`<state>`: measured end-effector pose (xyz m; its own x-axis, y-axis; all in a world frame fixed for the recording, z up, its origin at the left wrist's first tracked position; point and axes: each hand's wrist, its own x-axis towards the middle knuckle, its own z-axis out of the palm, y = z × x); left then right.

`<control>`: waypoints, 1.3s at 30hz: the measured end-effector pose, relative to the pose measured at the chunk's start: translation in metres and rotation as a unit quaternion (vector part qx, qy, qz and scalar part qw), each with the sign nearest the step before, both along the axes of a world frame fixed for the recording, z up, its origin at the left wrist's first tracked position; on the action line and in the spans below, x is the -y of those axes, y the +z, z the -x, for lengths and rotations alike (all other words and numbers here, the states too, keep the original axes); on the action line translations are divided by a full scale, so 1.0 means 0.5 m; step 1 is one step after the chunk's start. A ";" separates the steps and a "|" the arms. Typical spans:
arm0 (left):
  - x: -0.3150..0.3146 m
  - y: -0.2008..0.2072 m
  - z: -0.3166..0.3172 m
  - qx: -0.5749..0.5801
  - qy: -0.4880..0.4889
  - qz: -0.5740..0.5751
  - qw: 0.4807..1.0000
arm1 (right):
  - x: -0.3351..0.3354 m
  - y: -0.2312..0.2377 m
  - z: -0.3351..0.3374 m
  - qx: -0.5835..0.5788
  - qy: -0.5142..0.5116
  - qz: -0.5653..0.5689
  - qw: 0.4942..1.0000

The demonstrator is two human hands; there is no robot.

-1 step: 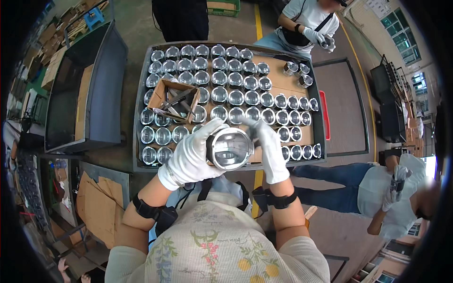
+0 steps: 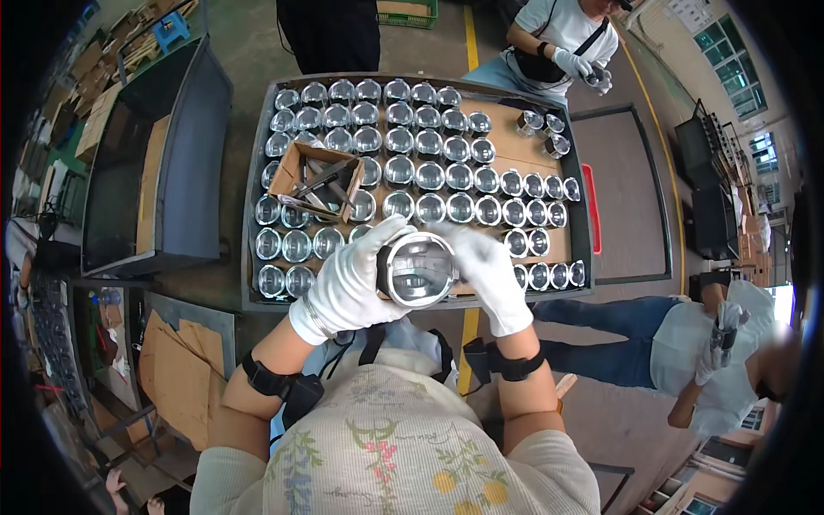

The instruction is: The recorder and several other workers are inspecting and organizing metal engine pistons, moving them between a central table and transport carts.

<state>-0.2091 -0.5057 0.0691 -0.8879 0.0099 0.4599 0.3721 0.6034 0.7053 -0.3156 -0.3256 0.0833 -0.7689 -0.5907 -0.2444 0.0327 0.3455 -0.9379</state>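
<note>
A round silver lens part is clamped in the gloved left hand, over the tray's near edge. The right hand (blurred) is at its rim, perhaps touching; its grip I cannot tell. Similar parts surround an open carton.

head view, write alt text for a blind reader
A person's white-gloved left hand holds a round, silvery part, the blurred gloved right hand at its right side. Beyond, a dark-rimmed tray bears rows of similar parts and an open cardboard box, and two gloved co-workers appear at right.
</note>
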 end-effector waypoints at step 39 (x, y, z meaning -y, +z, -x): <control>0.047 -0.375 -0.244 0.284 0.349 -0.312 0.837 | 0.197 -0.597 -0.061 -0.013 0.217 -0.329 0.919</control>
